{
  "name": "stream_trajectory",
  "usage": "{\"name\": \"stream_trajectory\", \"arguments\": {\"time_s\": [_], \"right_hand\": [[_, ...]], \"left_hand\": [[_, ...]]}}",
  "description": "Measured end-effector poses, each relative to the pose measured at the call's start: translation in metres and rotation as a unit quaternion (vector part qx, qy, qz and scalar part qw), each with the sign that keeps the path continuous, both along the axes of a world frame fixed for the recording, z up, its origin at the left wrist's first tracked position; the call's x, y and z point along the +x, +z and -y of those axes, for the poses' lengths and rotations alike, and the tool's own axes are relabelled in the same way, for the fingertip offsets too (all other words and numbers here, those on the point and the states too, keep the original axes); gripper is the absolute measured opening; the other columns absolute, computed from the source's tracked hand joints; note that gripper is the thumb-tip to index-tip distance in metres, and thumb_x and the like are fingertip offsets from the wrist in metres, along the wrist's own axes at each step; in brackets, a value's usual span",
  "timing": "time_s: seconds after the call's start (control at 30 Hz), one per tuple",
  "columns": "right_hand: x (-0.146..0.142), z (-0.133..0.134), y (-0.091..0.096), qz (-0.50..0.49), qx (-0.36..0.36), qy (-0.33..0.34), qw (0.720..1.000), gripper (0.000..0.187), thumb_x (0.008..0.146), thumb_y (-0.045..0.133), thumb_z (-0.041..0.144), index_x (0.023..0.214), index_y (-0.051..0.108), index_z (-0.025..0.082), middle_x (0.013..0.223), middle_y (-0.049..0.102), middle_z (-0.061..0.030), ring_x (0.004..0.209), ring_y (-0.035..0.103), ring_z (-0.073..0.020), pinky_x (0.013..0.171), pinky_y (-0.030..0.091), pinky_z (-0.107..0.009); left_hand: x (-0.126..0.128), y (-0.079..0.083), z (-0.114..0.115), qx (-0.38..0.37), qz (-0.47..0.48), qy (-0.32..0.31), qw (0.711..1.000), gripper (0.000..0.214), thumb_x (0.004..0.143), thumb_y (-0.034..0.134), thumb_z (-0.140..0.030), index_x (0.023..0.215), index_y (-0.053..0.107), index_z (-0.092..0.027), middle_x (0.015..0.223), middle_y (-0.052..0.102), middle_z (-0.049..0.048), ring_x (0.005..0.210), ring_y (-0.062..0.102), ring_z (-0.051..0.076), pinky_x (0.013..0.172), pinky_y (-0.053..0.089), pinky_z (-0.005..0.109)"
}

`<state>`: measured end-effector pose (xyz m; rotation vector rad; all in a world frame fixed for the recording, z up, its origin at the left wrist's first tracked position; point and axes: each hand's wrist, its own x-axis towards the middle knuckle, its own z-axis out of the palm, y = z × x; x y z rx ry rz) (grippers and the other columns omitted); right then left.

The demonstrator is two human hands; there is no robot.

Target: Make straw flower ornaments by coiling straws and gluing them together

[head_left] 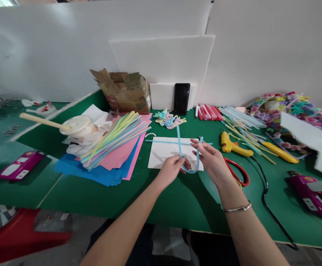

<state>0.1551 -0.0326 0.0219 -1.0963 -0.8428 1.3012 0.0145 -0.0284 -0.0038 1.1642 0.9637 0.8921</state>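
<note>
Above a white sheet of paper, a light blue pipe cleaner is bent into a U shape between my hands. My left hand pinches its left side near the bend, and the long straight end stands up above the fingers. At the shorter right end, my right hand grips it between thumb and fingers. A second light blue pipe cleaner lies straight across the paper. Behind the paper is a small group of curled pastel pipe cleaner pieces.
Pastel pipe cleaners lie on pink and blue sheets at left, beside a lidded cup. A cardboard box and black phone stand behind. At right are a yellow glue gun, red-handled scissors and a black cord.
</note>
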Motion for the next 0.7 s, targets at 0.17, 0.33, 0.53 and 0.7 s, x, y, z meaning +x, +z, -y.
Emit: {"name": "stream_trajectory", "arguments": {"time_s": [0.17, 0.33, 0.53, 0.7], "right_hand": [[-0.001, 0.001, -0.002, -0.037, 0.002, 0.042, 0.998, 0.022, 0.063, 0.073, 0.042, 0.069, 0.063, 0.023, 0.109, 0.067, -0.0046, 0.104, 0.060, -0.0217, 0.090, 0.045, -0.038], [-0.003, 0.003, -0.001, -0.058, -0.028, 0.092, 0.994, 0.020, 0.063, 0.074, 0.039, 0.070, 0.066, 0.021, 0.097, 0.071, -0.0049, 0.086, 0.065, -0.0177, 0.085, 0.048, -0.035], [0.001, 0.004, 0.002, -0.062, -0.050, 0.086, 0.993, 0.019, 0.062, 0.074, 0.036, 0.070, 0.067, 0.020, 0.091, 0.071, -0.0049, 0.071, 0.064, -0.0144, 0.066, 0.051, -0.027], [0.003, 0.005, 0.006, -0.092, -0.039, 0.127, 0.987, 0.015, 0.064, 0.074, 0.032, 0.068, 0.066, 0.020, 0.082, 0.072, -0.0031, 0.068, 0.065, -0.0132, 0.069, 0.051, -0.026]], "left_hand": [[0.007, -0.004, 0.012, -0.069, -0.006, -0.138, 0.988, 0.032, 0.074, 0.058, -0.044, 0.061, 0.060, -0.015, 0.051, 0.062, 0.0038, 0.049, 0.059, 0.014, 0.052, 0.048, 0.025], [0.012, -0.003, 0.019, -0.086, -0.021, -0.189, 0.978, 0.027, 0.078, 0.055, -0.035, 0.062, 0.060, -0.014, 0.047, 0.060, 0.0021, 0.046, 0.058, 0.012, 0.054, 0.047, 0.024], [0.004, 0.001, 0.009, -0.026, -0.019, -0.152, 0.988, 0.029, 0.076, 0.057, -0.041, 0.067, 0.064, -0.015, 0.069, 0.067, 0.0067, 0.062, 0.063, 0.015, 0.058, 0.050, 0.025], [-0.009, 0.006, -0.004, 0.010, 0.026, 0.001, 1.000, 0.030, 0.075, 0.059, -0.044, 0.081, 0.069, -0.017, 0.082, 0.069, 0.0076, 0.074, 0.064, 0.019, 0.071, 0.051, 0.031]]}}
